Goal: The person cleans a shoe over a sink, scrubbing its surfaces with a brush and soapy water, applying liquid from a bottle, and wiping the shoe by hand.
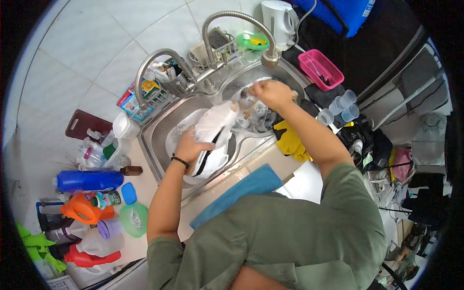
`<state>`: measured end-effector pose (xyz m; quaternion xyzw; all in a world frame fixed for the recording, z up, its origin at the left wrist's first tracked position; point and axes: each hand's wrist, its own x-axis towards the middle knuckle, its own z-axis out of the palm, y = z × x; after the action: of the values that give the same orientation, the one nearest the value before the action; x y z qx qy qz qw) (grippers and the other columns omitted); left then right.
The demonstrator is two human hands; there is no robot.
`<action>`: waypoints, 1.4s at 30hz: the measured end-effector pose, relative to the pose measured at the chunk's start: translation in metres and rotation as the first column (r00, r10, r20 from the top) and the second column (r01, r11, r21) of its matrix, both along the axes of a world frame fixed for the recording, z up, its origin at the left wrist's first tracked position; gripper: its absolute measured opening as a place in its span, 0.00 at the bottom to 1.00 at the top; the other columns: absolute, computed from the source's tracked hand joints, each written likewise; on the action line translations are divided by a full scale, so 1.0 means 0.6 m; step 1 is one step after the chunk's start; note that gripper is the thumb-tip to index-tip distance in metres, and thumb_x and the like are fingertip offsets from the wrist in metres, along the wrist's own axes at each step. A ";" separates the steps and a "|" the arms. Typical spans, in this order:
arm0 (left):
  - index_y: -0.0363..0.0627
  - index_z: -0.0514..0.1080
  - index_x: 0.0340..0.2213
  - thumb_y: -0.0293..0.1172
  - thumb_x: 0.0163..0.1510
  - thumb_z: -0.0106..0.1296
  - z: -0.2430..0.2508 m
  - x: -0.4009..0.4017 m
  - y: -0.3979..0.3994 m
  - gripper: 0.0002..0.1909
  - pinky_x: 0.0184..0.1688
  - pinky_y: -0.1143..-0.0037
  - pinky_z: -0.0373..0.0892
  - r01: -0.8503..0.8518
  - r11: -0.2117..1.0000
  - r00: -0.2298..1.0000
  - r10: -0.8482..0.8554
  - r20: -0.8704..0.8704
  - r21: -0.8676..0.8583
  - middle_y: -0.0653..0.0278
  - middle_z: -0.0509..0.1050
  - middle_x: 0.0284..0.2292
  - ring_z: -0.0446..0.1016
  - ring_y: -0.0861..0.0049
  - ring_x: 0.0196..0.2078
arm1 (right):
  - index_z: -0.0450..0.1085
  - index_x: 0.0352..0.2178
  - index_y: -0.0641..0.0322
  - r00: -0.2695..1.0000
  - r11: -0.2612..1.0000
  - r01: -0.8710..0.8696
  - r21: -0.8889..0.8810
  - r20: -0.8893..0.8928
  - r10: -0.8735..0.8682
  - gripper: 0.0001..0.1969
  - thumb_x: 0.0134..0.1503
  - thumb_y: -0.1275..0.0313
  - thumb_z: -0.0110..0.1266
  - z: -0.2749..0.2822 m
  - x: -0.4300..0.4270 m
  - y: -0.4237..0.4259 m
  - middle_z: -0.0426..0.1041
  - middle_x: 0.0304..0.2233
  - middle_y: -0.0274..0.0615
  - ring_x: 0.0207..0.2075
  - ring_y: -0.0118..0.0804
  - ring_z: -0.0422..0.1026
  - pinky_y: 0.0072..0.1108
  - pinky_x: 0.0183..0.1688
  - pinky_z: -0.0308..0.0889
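Observation:
My left hand (pixel 192 146), with a dark braided bracelet at the wrist, grips a white item with a black band (pixel 214 145), apparently a shoe. It is tilted over the left sink basin (pixel 154 127), where suds show behind it. My right hand (pixel 272 94) is curled above the right sink basin (pixel 232 85). Something pale shows by its fingers, but blur hides whether it is held. Beneath it, the right basin contains foamy water and several wet pieces, including a brown stick-like one (pixel 249 110).
Two curved metal faucets (pixel 156 54) (pixel 239 13) arch over the basins. A blue cloth (pixel 239 195) lies along the front counter edge, with yellow gloves (pixel 293 141) at right. Bottles, including an orange jug (pixel 83 208), crowd the left. A pink basket (pixel 320 69) and plastic cups (pixel 342 105) stand right.

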<state>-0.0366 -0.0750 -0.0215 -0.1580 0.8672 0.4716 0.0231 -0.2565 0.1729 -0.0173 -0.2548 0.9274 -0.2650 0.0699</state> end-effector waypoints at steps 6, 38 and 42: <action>0.32 0.66 0.50 0.31 0.43 0.61 -0.018 0.026 -0.045 0.32 0.41 0.74 0.73 -0.157 0.698 0.988 0.109 0.113 0.699 0.56 0.76 0.40 0.77 0.71 0.37 | 0.77 0.35 0.62 0.962 0.973 0.232 0.006 0.145 -0.230 0.35 0.59 0.42 0.34 -0.112 -0.032 0.040 0.76 0.36 0.58 0.44 0.57 0.74 0.39 0.49 0.66; 0.39 0.62 0.55 0.51 0.42 0.65 -0.245 0.081 -0.094 0.45 0.57 0.62 0.66 0.047 0.101 0.847 0.524 -0.093 0.994 0.55 0.71 0.51 0.72 0.61 0.51 | 0.72 0.44 0.60 0.793 0.597 -0.585 -0.550 -0.543 0.277 0.21 0.50 0.61 0.58 0.033 0.206 -0.378 0.75 0.35 0.53 0.41 0.50 0.74 0.35 0.46 0.68; 0.44 0.61 0.57 0.59 0.42 0.63 -0.243 0.090 -0.083 0.47 0.58 0.60 0.64 -0.022 0.175 0.872 0.485 -0.067 0.984 0.57 0.70 0.52 0.69 0.60 0.54 | 0.74 0.39 0.60 0.801 0.672 -0.596 -0.440 -0.386 0.458 0.21 0.49 0.56 0.59 0.053 0.202 -0.424 0.76 0.35 0.54 0.39 0.51 0.75 0.34 0.45 0.69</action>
<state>0.0172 -0.1247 -0.1670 -0.1628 0.3298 0.9211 -0.1275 -0.1353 -0.0818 0.0143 -0.5527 0.7000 -0.4500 -0.0451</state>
